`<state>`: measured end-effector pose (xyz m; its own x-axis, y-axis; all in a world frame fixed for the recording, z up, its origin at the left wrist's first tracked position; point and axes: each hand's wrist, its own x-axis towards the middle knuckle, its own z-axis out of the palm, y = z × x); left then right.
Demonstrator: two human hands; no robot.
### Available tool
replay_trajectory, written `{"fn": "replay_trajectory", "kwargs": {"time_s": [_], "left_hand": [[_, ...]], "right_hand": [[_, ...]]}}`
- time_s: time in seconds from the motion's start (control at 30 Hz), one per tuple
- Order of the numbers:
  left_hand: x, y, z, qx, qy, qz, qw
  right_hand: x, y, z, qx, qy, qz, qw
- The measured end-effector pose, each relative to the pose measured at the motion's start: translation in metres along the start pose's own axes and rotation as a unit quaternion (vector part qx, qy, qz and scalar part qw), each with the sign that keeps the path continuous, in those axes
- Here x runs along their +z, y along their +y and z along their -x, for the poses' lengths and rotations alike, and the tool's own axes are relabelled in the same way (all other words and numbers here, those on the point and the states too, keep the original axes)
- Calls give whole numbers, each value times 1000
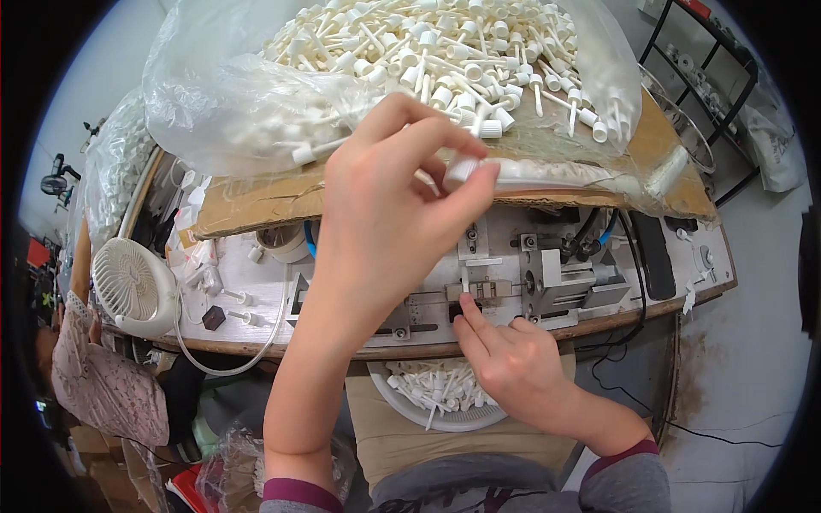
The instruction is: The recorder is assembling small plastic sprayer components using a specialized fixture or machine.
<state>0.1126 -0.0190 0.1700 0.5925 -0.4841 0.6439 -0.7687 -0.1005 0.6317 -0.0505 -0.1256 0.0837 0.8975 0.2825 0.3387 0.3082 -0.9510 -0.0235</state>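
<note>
My left hand (393, 197) is raised over the bench and pinches a small white plastic cap piece (462, 168) between thumb and fingertips, right at the near edge of a big heap of white capped tube parts (445, 51) lying in a clear plastic bag (214, 94). Lower down, my right hand (505, 359) has its fingertips on a thin white tube (465, 280) standing in the slot of a small metal fixture (513, 282) on the bench.
The bag rests on a cardboard sheet (248, 205). A white bowl (402, 402) of the same parts sits on my lap below the bench edge. A small white fan (132, 286) stands at the left. Cables (637, 291) and a black metal rack (710, 77) are at the right.
</note>
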Motion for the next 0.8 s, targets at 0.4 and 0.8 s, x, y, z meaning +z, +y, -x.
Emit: {"fn": "replay_trajectory", "kwargs": {"time_s": [0.4, 0.8], "left_hand": [[-24, 15, 92, -25, -102, -45, 993], [28, 1, 136, 46, -179, -249, 951]], "right_hand": [[-37, 52, -37, 62, 96, -258, 959], [-38, 137, -122, 39, 70, -123, 989]]}}
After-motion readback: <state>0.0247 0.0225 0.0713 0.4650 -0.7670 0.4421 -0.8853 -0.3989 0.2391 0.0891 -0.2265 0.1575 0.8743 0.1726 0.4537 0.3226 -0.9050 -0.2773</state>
